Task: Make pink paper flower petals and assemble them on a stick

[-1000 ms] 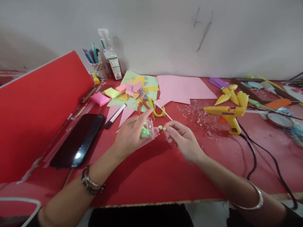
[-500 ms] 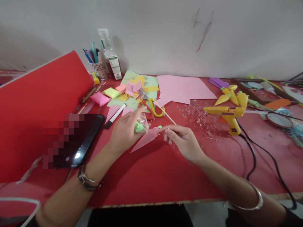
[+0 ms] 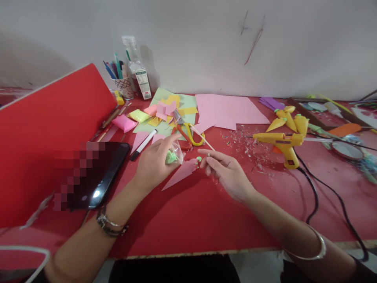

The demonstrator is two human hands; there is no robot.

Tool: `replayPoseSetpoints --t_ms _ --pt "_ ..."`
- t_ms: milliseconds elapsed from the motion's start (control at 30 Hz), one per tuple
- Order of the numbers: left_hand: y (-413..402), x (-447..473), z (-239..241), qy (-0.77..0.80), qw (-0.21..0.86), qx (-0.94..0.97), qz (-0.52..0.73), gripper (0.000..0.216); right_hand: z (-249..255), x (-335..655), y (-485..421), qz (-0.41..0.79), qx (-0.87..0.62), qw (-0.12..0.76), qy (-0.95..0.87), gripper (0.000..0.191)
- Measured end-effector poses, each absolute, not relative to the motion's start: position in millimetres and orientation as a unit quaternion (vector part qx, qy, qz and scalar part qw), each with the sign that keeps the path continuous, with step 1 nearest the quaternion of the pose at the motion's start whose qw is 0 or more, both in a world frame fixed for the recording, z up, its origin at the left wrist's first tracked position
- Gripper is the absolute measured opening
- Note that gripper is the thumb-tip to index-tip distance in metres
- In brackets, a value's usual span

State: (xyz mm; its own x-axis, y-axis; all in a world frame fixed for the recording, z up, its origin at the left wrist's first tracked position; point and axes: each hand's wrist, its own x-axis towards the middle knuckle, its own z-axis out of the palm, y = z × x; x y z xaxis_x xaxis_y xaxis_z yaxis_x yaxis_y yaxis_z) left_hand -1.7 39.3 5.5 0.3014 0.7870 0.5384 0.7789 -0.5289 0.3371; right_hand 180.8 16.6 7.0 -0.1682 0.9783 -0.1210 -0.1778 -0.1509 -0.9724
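My left hand (image 3: 153, 159) is closed on a small clear plastic bag of green clay (image 3: 171, 157). Between the thumb and index finger of my right hand (image 3: 228, 171) sits a tiny bit of green clay (image 3: 209, 155). Flat on the table between both hands lies a pointed pink paper piece (image 3: 181, 175), its tip toward me. A small green clay disc (image 3: 199, 159) and tinier green bits are at its wide, jagged end. A thin wooden stick (image 3: 203, 137) lies just beyond my right fingers, beside scissors with yellow and red handles (image 3: 196, 139).
A yellow glue gun (image 3: 279, 139) with a black cord lies right, near yellow carrot-like shapes (image 3: 290, 120) and scattered shavings. A phone (image 3: 100, 177) and marker (image 3: 144, 144) are left. Pink paper (image 3: 229, 108), clay packets (image 3: 125, 123), a bottle (image 3: 141, 78) and a pen cup (image 3: 123, 87) stand behind.
My right hand has drawn slightly back from the pink paper, and its thumb and index finger now show a green bit between them. The left hand has barely moved.
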Motion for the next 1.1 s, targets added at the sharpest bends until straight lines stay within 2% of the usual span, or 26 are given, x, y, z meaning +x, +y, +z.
replayPoseSetpoints --t_ms 167,367,567,700,833,1100 --pt "39.6 -2.0 4.4 0.49 -0.002 0.804 0.337 0.036 4.3 184.0 20.8 0.703 -0.391 0.492 -0.332 0.016" --pt "41.0 -2.2 4.4 0.5 -0.001 0.797 0.339 0.037 8.4 185.0 20.4 0.728 -0.364 0.473 -0.338 0.022" --pt "40.1 -2.2 5.7 0.506 0.002 0.795 0.336 0.035 6.0 184.0 21.3 0.718 -0.39 0.473 -0.328 0.02" --pt "39.9 -2.2 4.7 0.508 -0.002 0.793 0.337 0.035 2.4 186.1 23.4 0.712 -0.388 0.487 -0.326 0.027" --pt "40.3 -2.3 4.9 0.513 -0.004 0.791 0.334 0.035 3.9 185.5 22.5 0.706 -0.388 0.485 -0.34 0.021" --pt "44.3 -1.3 8.5 0.597 -0.032 0.779 0.189 0.037 9.0 183.7 20.2 0.687 -0.433 0.445 -0.377 0.016"
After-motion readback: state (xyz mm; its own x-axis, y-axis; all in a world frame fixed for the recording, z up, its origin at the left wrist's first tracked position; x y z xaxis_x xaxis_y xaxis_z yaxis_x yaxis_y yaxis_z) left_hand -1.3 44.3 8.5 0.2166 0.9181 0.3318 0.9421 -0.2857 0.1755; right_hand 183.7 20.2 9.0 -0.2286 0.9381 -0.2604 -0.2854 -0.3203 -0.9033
